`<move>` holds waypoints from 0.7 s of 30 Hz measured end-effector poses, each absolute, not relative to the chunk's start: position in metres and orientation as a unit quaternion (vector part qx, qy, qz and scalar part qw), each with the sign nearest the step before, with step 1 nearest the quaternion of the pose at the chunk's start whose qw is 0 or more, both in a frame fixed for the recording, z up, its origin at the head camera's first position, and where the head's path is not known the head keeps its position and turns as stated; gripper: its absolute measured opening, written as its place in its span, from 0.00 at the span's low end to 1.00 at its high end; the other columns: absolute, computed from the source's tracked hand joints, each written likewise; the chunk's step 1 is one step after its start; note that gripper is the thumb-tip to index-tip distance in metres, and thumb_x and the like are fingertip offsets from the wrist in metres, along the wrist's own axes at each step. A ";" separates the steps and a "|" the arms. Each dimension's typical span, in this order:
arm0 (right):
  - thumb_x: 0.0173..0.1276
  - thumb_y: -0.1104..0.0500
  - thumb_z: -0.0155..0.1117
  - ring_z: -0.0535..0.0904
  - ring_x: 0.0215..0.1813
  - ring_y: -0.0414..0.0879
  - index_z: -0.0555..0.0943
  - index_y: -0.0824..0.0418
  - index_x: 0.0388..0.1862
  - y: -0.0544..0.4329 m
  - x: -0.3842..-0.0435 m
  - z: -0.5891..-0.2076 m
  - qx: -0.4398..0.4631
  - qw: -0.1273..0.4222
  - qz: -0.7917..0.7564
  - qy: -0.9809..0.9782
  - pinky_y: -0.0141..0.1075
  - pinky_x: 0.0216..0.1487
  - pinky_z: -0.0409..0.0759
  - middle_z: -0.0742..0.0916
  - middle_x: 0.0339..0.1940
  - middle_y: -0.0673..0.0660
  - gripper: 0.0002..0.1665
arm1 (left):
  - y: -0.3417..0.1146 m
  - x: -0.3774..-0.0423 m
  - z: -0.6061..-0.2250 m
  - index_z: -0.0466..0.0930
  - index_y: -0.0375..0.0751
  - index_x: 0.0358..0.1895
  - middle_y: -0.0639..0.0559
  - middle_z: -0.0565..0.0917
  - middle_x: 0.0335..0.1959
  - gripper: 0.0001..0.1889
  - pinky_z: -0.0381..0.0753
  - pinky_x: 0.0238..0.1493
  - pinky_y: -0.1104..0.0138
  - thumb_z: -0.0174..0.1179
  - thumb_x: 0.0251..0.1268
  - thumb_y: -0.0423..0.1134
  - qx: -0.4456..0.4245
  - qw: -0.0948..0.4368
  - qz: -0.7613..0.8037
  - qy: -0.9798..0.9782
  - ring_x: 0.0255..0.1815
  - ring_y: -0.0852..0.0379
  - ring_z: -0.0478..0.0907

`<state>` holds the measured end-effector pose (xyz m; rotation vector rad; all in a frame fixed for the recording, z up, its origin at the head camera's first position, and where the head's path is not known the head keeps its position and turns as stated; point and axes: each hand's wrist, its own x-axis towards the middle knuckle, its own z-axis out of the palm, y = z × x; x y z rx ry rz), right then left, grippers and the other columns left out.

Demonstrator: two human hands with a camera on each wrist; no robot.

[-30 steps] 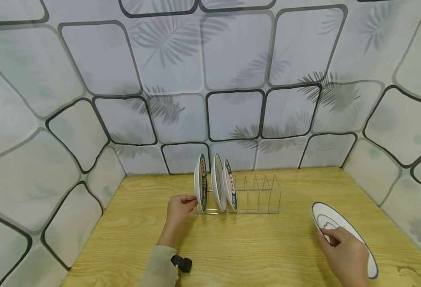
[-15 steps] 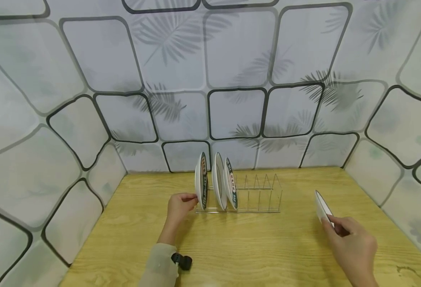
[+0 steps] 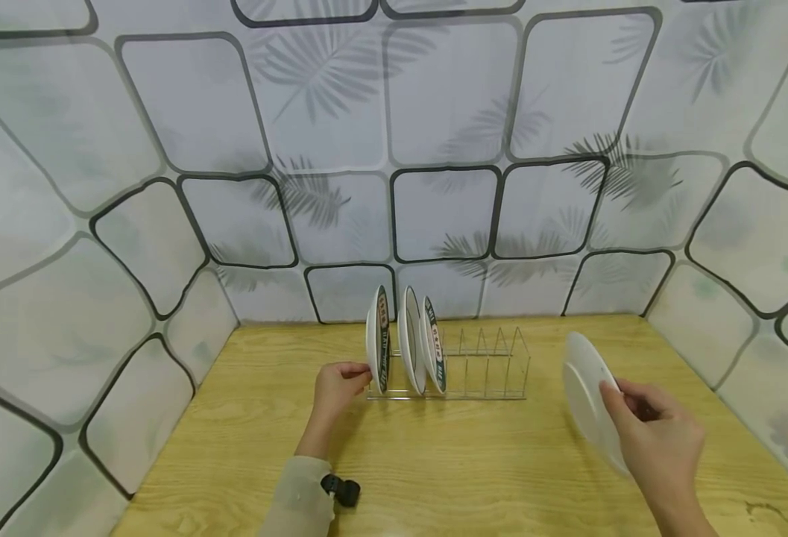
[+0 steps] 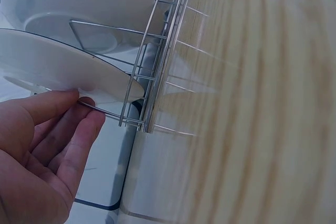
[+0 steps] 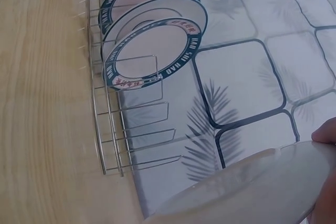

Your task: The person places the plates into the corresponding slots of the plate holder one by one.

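Note:
A wire dish rack (image 3: 487,398) stands on the table with three plates upright in its left part. The leftmost plate (image 3: 375,343) and the right one (image 3: 436,350) have dark green lettered rims; a white plate (image 3: 405,343) with a thin dark edge leans between them. My left hand (image 3: 336,388) is at the rack's left end; in the left wrist view its fingertips (image 4: 93,119) pinch the end wire just under a plate. My right hand (image 3: 665,429) grips another white plate (image 3: 584,399) by its edge, tilted, underside to the left, right of the rack.
The wood-grain table (image 3: 474,470) meets a patterned cloth backdrop (image 3: 440,216) behind and at both sides. Several bare wire dividers (image 5: 152,108) stand in the rack's right part. A black wrist device (image 3: 341,490) sits on the left sleeve.
My right hand has raised its plate and turned it, so its underside now faces left instead of its patterned face showing. The left hand and racked plates have stayed put.

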<state>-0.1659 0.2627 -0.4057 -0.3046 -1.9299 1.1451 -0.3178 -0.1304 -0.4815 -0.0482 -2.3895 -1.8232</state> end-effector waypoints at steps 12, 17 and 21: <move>0.55 0.71 0.75 0.80 0.21 0.33 0.86 0.76 0.34 0.241 -0.182 -0.380 -0.077 0.432 0.581 -0.686 0.21 0.21 0.78 0.86 0.21 0.44 0.09 | -0.131 -0.317 -0.480 0.89 0.31 0.36 0.41 0.88 0.36 0.06 0.87 0.34 0.63 0.70 0.57 0.30 -0.018 0.069 -0.605 -0.793 0.36 0.52 0.85; 0.54 0.75 0.74 0.79 0.20 0.35 0.84 0.80 0.32 0.230 -0.191 -0.370 -0.011 0.449 0.640 -0.623 0.21 0.21 0.78 0.86 0.20 0.49 0.09 | -0.132 -0.318 -0.480 0.89 0.31 0.37 0.42 0.88 0.36 0.06 0.86 0.33 0.64 0.70 0.57 0.29 -0.020 0.068 -0.605 -0.793 0.35 0.53 0.85; 0.54 0.76 0.72 0.78 0.21 0.36 0.83 0.82 0.32 0.220 -0.196 -0.364 0.032 0.454 0.665 -0.592 0.22 0.22 0.77 0.86 0.20 0.51 0.08 | -0.131 -0.318 -0.481 0.88 0.30 0.37 0.41 0.88 0.35 0.06 0.86 0.32 0.65 0.70 0.57 0.28 -0.028 0.070 -0.608 -0.790 0.33 0.54 0.85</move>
